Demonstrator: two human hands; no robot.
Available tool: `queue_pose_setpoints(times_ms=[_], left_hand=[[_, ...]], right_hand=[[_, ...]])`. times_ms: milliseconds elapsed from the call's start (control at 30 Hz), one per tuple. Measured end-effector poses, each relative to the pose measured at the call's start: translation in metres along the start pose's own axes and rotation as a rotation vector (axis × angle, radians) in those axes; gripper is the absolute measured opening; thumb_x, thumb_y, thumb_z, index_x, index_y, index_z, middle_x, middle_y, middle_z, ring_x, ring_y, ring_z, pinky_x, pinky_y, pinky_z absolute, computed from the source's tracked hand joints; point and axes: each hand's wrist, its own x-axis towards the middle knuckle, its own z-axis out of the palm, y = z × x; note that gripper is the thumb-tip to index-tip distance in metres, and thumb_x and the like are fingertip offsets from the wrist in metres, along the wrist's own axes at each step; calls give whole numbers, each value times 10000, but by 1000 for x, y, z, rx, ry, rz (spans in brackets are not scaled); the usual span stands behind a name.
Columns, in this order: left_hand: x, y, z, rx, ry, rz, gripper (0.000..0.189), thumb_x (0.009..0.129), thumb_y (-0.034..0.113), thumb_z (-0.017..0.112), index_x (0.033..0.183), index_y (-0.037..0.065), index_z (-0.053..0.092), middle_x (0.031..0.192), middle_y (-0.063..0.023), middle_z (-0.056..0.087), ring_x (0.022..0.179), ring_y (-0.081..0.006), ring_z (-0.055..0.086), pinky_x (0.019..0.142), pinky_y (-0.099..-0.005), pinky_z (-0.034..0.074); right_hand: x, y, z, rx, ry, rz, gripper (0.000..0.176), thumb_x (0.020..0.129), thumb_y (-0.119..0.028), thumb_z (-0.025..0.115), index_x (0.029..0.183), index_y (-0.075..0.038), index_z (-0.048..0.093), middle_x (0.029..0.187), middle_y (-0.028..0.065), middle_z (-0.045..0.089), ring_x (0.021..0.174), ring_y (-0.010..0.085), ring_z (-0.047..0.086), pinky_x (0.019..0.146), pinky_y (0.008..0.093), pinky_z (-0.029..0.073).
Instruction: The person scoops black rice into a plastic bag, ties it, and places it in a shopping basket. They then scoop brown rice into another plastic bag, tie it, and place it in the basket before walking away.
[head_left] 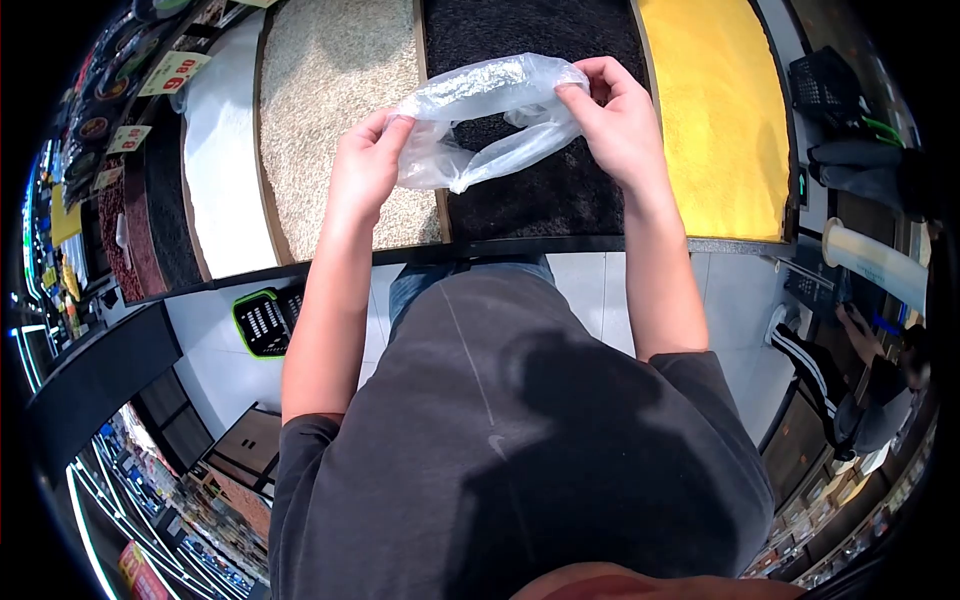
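A clear plastic bag (480, 92) is stretched between my two hands, its mouth spread into a loop above a black shaggy mat. My left hand (375, 160) pinches the bag's left end between thumb and fingers. At the right end, my right hand (615, 120) grips the film the same way, thumb on the near side. Under and beside the bag lie a beige shaggy mat (340, 120) on the left and the black mat (540, 210) below it. Further right is a yellow mat (715, 130).
A white mat (225, 150) and darker mats lie further left, near price tags (175, 73). A green-rimmed black basket (265, 325) stands on the floor. At the right are another black basket (825, 85), a rolled item (875, 262) and a person (870, 390).
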Motion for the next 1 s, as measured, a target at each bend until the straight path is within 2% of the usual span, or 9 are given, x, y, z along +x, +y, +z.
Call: queue_pose_setpoints(times_ms=[67, 267, 400, 467, 533, 667, 833, 900, 1000], left_hand=[[-1, 3, 0, -179, 31, -58, 322, 1051, 177, 541, 1281, -37, 610, 1155, -157, 712, 990, -220, 704, 897, -347, 561], [-2, -2, -2, -493, 43, -62, 319, 1054, 180, 535, 1273, -41, 606, 1130, -148, 710, 981, -200, 709, 857, -341, 575], [-2, 1, 4, -494, 131, -95, 339, 1035, 189, 583, 1279, -46, 593, 1100, -126, 699, 962, -190, 698, 866, -343, 562], [-1, -3, 9, -41, 292, 113, 338, 1003, 198, 647, 1250, -29, 607, 1036, -97, 692, 921, -162, 683, 850, -323, 551], [-3, -6, 5, -59, 295, 62, 335, 975, 202, 694, 1212, -23, 623, 1017, -87, 682, 931, -146, 664, 847, -299, 536], [0, -16, -9, -170, 146, -65, 282, 993, 179, 663, 1184, -26, 636, 1066, -110, 685, 949, -161, 667, 849, -314, 542], [-7, -1, -5, -584, 103, -137, 262, 1049, 171, 553, 1222, -16, 614, 1115, -137, 691, 971, -207, 697, 879, -355, 569], [-10, 10, -1, -731, 79, -233, 314, 1073, 176, 477, 1316, -12, 540, 1167, -161, 676, 1050, -248, 692, 930, -394, 576], [-6, 7, 1, -737, 99, -262, 403, 1070, 240, 493, 1383, -12, 468, 1256, -182, 637, 1065, -269, 683, 974, -420, 557]], right_hand=[[3, 4, -2, 5, -7, 6, 186, 911, -164, 724, 1010, -10, 692, 857, 21, 676, 777, 88, 607, 712, 257, 503], [13, 18, -8, 20, -25, 5, 189, 895, -157, 737, 1006, -10, 691, 864, 22, 678, 791, 91, 611, 723, 263, 508], [16, 17, -2, -20, 3, -8, 216, 878, -171, 749, 995, 1, 688, 842, 40, 674, 780, 107, 613, 721, 270, 511], [15, 15, -1, -96, 24, -52, 230, 871, -178, 754, 991, 7, 687, 828, 47, 672, 771, 114, 613, 719, 271, 512], [14, 11, -2, -251, 8, 18, 273, 867, -204, 751, 1009, 17, 679, 863, 66, 677, 766, 129, 612, 717, 279, 514], [17, 10, -7, -185, -106, 139, 230, 918, -205, 705, 1023, -1, 681, 943, 50, 686, 774, 129, 612, 721, 278, 509], [17, 17, -11, 607, -246, 366, 144, 1018, -206, 615, 1083, -85, 660, 1022, 26, 689, 916, 138, 648, 855, 345, 518], [16, 18, -7, 669, -256, 385, 141, 1024, -206, 604, 1099, -93, 641, 1036, 37, 683, 953, 156, 649, 878, 378, 523], [15, 18, 1, 807, -250, 421, 121, 1041, -181, 563, 1120, -101, 607, 1067, 57, 659, 1002, 202, 635, 903, 428, 538]])
